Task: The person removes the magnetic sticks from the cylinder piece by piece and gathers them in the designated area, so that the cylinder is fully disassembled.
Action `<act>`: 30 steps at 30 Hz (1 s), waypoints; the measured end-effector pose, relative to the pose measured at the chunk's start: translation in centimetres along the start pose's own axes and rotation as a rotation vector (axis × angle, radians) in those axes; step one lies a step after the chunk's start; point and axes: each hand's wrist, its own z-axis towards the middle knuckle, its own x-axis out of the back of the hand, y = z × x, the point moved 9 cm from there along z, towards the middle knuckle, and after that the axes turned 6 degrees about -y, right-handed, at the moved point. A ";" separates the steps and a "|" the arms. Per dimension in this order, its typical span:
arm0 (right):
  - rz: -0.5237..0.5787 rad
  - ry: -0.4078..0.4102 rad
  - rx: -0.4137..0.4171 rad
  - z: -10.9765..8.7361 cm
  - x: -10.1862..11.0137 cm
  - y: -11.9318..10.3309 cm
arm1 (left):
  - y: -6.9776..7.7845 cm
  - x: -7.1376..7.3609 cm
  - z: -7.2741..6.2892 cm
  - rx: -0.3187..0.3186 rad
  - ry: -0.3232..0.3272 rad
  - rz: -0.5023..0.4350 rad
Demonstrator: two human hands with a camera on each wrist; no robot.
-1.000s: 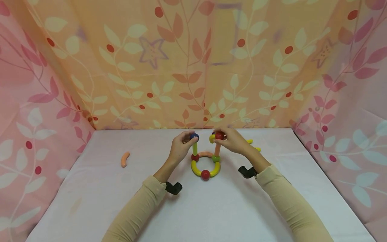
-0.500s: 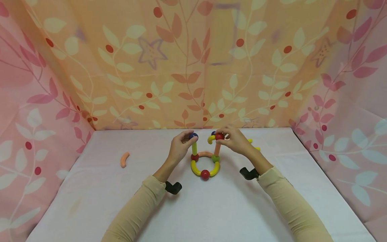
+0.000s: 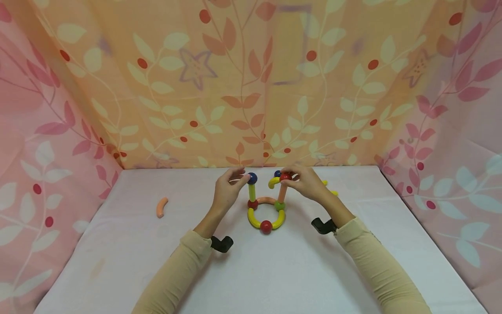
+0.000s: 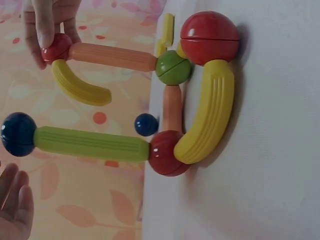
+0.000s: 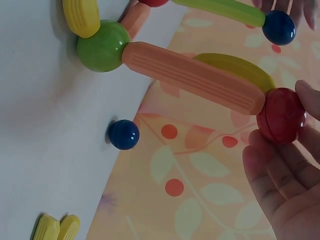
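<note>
A ball-and-stick toy frame stands mid-table in the head view. Its ring joins two curved yellow sticks (image 3: 279, 219), a front red ball (image 3: 266, 227), a curved orange stick, another red ball and a green ball (image 3: 279, 205). From the ring rises a green stick (image 4: 92, 143) topped by a blue ball (image 4: 18, 134). My left hand (image 3: 226, 192) is beside that ball, its fingers loosely spread with a gap to it in the left wrist view. My right hand (image 3: 307, 183) pinches the red ball (image 5: 281, 115) atop the straight orange stick (image 5: 195, 77); a curved yellow stick (image 4: 80, 86) juts from this ball.
A loose blue ball (image 5: 124, 134) lies on the table behind the frame. Two yellow sticks (image 5: 55, 228) lie at the back right, partly behind my right arm. A curved orange stick (image 3: 161, 207) lies to the left. Patterned cloth walls (image 3: 251, 109) enclose the table.
My left hand has let go of the upper blue ball and drawn slightly left. The right hand keeps its pinch on the red ball; the curved yellow stick beside it has swung a little left.
</note>
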 end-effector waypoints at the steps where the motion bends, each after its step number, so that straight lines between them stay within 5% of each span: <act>1: 0.007 0.000 -0.006 0.0 0.0 0.1 | 0.4 0.2 -0.1 -0.021 0.016 0.006; 8: 0.047 -0.005 -0.006 0.0 0.1 0.3 | 3.9 0.8 -1.3 -0.252 0.106 0.090; 15: 0.074 -0.011 0.015 0.0 0.1 0.5 | 6.0 -1.6 -3.1 -0.439 0.066 0.191; 23: 0.115 -0.030 0.044 0.0 0.0 0.6 | 5.6 -5.1 -4.0 -0.439 -0.058 0.263; 30: 0.137 -0.028 0.065 0.0 -0.1 0.5 | 3.8 -7.7 -3.8 -0.328 -0.197 0.318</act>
